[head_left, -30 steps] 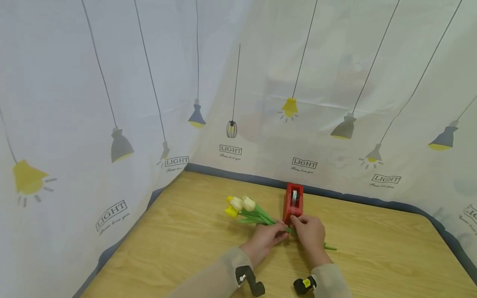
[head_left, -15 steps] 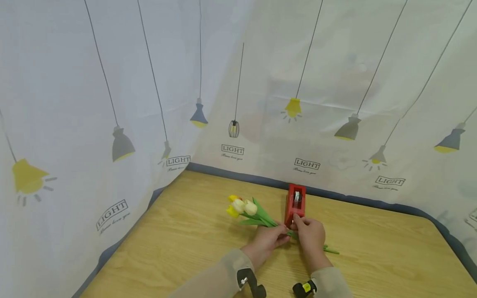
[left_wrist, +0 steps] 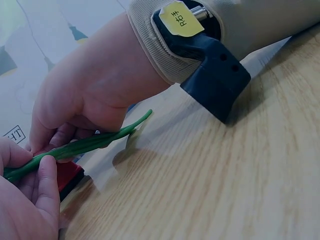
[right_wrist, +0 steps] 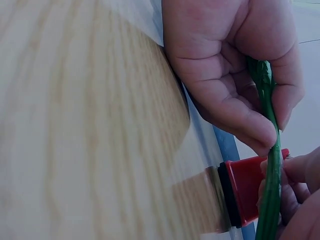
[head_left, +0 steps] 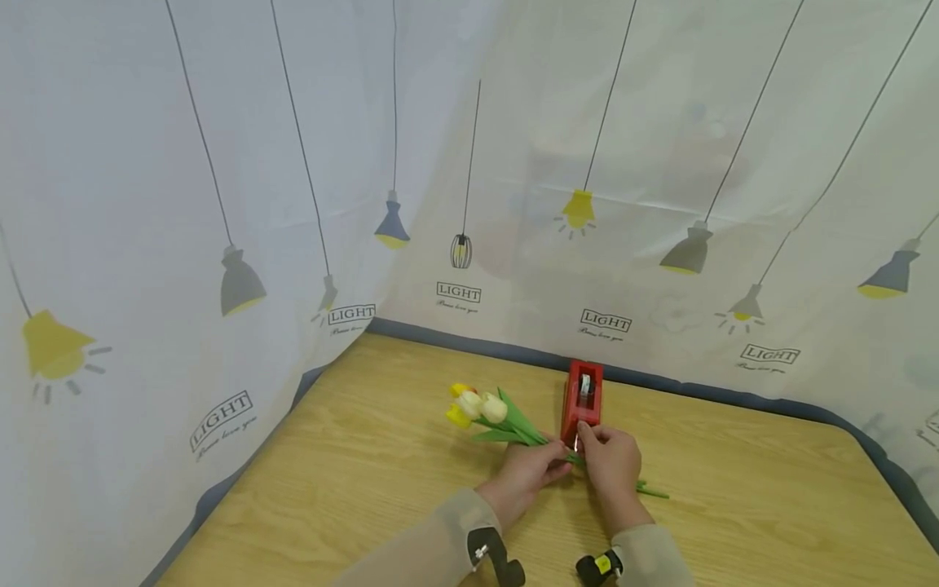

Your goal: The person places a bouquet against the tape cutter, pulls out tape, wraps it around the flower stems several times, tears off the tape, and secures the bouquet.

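Observation:
My left hand (head_left: 522, 473) grips the green stems of a bunch of artificial tulips (head_left: 522, 422), whose white and yellow heads point to the left. Against the fingers of that hand, the stems (left_wrist: 92, 143) cross the left wrist view. A red tape dispenser (head_left: 575, 409) stands just beyond both hands. At its front end my right hand (head_left: 614, 469) pinches a short clear strip of tape (head_left: 579, 445) between thumb and finger. Below that hand the stem ends (head_left: 651, 490) stick out to the right. In the right wrist view the dispenser (right_wrist: 246, 187) is partly behind the stems.
The hands work above a wooden table (head_left: 734, 473). A pale curtain (head_left: 557, 269) printed with lamps rises along its back and left edges. Each sleeve carries a dark camera mount, such as the right one (head_left: 600, 566).
The flower heads have turned slightly, and a little more clear tape shows below the right fingers. Both hands keep nearly the same place; the whole view has shifted slightly.

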`<state>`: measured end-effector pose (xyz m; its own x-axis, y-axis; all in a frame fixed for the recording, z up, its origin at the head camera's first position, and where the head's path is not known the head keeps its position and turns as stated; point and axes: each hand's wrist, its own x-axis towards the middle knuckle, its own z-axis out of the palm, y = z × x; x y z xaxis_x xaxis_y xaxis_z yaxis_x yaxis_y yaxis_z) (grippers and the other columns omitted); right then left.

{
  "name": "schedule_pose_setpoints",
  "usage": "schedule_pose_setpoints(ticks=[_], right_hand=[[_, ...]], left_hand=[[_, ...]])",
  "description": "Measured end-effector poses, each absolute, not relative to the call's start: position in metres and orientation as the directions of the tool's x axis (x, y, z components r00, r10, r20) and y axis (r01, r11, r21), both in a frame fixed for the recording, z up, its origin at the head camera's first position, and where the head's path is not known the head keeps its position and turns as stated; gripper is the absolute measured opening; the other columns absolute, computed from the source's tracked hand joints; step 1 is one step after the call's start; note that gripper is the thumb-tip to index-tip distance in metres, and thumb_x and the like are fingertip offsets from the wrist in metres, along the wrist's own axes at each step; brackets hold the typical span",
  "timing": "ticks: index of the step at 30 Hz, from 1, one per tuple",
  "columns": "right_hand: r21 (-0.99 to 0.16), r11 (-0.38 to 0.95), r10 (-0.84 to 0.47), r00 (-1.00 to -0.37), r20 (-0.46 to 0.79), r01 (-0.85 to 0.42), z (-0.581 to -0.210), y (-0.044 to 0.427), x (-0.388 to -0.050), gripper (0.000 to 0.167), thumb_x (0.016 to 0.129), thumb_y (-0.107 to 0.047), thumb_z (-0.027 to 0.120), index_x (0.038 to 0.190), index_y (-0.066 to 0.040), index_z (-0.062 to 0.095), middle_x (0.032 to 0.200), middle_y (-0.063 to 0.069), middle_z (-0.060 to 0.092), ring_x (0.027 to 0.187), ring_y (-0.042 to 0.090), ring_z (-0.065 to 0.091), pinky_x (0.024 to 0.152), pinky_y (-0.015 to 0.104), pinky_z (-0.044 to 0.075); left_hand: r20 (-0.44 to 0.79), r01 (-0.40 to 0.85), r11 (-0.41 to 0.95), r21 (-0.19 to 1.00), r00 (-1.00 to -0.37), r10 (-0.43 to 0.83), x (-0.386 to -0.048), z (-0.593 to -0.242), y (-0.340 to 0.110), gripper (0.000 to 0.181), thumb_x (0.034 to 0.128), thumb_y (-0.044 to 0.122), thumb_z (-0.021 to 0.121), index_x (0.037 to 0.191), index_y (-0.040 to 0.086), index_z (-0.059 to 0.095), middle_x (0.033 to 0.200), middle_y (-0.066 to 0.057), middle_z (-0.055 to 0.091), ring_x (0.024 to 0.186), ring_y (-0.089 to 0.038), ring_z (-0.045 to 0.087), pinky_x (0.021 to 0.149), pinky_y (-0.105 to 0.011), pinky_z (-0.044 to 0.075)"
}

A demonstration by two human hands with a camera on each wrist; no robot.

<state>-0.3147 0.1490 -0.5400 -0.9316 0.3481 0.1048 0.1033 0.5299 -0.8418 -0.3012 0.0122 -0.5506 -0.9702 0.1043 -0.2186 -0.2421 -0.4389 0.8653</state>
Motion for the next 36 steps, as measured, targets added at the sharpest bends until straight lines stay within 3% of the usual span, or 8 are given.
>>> schedule_pose_setpoints(ticks=[9,25,36], right_hand=[[-0.832,0.544,0.341,-0.935,0.098,0.112,-0.539,0.1489,-0.3136,0.035,0.104,-0.028,0.068,0.082,-0.003,0.08,0.071,0.004,0.075,0.07,0.017,0.058,0.062,0.028,0.042],[-0.832,0.544,0.332,-0.939,0.094,0.11,-0.539,0.1496,-0.3141,0.034,0.104,-0.029,0.068,0.085,-0.004,0.081,0.074,0.004,0.077,0.071,0.014,0.062,0.062,0.026,0.045],[-0.886,0.421,0.335,-0.941,-0.05,0.197,-0.5331,0.1499,-0.3137,0.04,0.102,-0.035,0.064,0.076,-0.007,0.076,0.068,-0.003,0.07,0.074,0.016,0.058,0.069,0.029,0.045]], left_hand=[[-0.228,-0.257,-0.447,0.857,-0.966,0.118,-0.3032,-0.5537,0.0124,0.015,0.0854,-0.007,0.069,0.085,0.008,0.067,0.089,-0.005,0.072,0.08,-0.012,0.07,0.078,-0.027,0.064],[-0.252,-0.285,-0.43,0.857,-0.958,0.133,-0.3027,-0.5524,0.0103,0.012,0.0863,-0.006,0.069,0.089,0.006,0.068,0.088,-0.001,0.072,0.081,-0.013,0.072,0.079,-0.027,0.064],[-0.255,-0.287,-0.421,0.86,-0.958,0.131,-0.3003,-0.5495,0.0098,0.014,0.0852,-0.006,0.068,0.084,0.008,0.068,0.085,-0.002,0.072,0.078,-0.013,0.071,0.078,-0.027,0.064]])
